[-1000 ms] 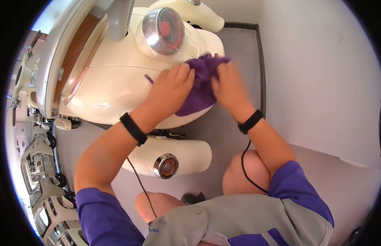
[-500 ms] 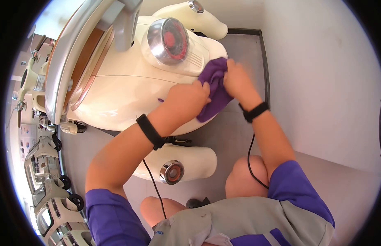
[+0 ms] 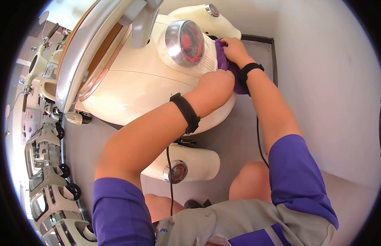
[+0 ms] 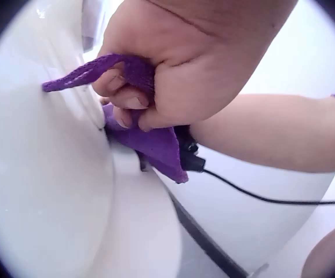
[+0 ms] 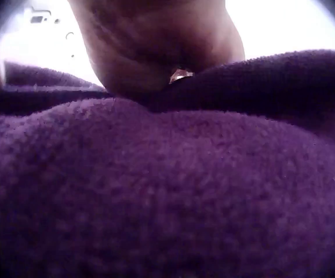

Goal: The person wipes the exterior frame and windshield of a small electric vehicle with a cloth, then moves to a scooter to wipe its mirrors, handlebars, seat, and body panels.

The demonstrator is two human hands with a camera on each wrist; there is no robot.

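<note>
A cream scooter body (image 3: 133, 88) with a chrome tail light (image 3: 184, 43) and red lens fills the upper middle of the head view. A purple cloth (image 3: 221, 57) lies bunched against the body just right of the tail light. My right hand (image 3: 233, 48) holds the cloth's far end against the cream panel. My left hand (image 3: 216, 87) grips its near part. In the left wrist view the left hand (image 4: 156, 81) has its fingers curled round the purple cloth (image 4: 153, 145) on the cream body (image 4: 40, 174). The purple cloth (image 5: 167, 191) fills the right wrist view under my right hand (image 5: 156, 46).
A cream turn-signal pod (image 3: 186, 164) sticks out below the body, another (image 3: 209, 14) at the far end. Parked scooters (image 3: 47, 172) line the left edge. A white wall (image 3: 330, 82) stands close on the right above the grey floor (image 3: 235, 139). My bare knees (image 3: 250, 184) are near.
Both hands have slid the purple cloth away from me along the cream body, from below the tail light to its far right side. My head has leaned in closer.
</note>
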